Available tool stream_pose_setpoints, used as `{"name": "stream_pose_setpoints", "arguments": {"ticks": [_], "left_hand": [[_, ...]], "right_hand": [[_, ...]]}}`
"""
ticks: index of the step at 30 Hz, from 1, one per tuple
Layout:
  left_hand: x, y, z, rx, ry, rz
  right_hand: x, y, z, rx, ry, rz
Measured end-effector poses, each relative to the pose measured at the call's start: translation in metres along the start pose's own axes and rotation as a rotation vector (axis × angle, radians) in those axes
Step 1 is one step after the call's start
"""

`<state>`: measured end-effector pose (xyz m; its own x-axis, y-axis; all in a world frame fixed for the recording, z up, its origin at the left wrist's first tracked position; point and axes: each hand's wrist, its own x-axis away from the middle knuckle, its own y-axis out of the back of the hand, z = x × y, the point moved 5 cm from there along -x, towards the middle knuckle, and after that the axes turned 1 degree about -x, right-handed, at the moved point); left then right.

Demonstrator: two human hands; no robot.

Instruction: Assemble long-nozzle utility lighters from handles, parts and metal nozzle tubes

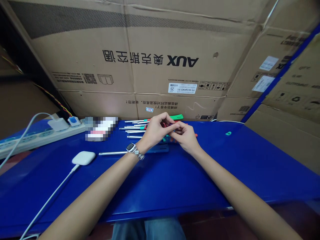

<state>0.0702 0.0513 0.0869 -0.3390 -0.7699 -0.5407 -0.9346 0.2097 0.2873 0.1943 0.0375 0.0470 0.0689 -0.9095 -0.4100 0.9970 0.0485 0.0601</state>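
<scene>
My left hand (pixel 156 130) and my right hand (pixel 185 136) meet above the back half of the blue table. Both have thumb and fingers pinched together on something small and dark, mostly covered by the fingers. Under and behind them lie several long tools that look like stick lighters, with thin metal tubes (pixel 135 131) pointing left and coloured handles. One green handle (pixel 178 117) shows past my left hand. Closer to me, a blue-handled one (pixel 161 149) lies alone, partly behind my left wrist. Red and teal parts below my hands are partly hidden.
A white charging case (pixel 84 158) with a cable lies on the table (pixel 175 186) at left. Behind it stand a power strip (pixel 37 136) with plugs and a blurred box (pixel 101 129). A small green piece (pixel 228 133) lies at right. Cardboard (pixel 150 40) walls the back.
</scene>
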Motion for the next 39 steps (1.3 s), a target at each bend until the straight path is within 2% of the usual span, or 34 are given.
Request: {"name": "stream_pose_setpoints", "arguments": {"ticks": [7,9,15,21,23,28,31,33,37,39], "left_hand": [[0.009,0.006,0.006,0.027,-0.072,0.174],[0.01,0.01,0.009,0.001,-0.1,0.16],[0.009,0.012,0.013,-0.012,-0.112,0.071],[0.009,0.006,0.009,-0.007,-0.095,0.137],[0.008,0.006,0.009,-0.027,-0.092,0.103],[0.005,0.007,0.015,0.019,-0.027,-0.072],[0.006,0.005,0.018,0.045,-0.015,-0.11],[0.007,0.004,0.017,0.049,-0.015,-0.08],[0.009,0.001,0.012,0.048,-0.075,0.08],[0.009,0.002,0.01,0.024,-0.115,0.101]], "right_hand": [[0.001,0.003,0.007,0.116,-0.005,0.178],[0.002,0.003,0.009,0.135,0.001,0.207],[0.005,-0.002,0.008,0.171,0.053,0.175],[0.004,-0.003,0.002,0.118,-0.022,0.245],[0.004,-0.003,0.002,0.121,-0.004,0.213],[0.001,-0.002,0.0,0.093,0.042,-0.01],[-0.001,-0.003,-0.001,0.084,0.044,-0.043],[-0.002,-0.002,0.001,0.1,0.06,0.001],[0.0,-0.001,0.006,0.142,0.069,0.153],[0.001,0.0,0.007,0.156,0.074,0.184]]}}
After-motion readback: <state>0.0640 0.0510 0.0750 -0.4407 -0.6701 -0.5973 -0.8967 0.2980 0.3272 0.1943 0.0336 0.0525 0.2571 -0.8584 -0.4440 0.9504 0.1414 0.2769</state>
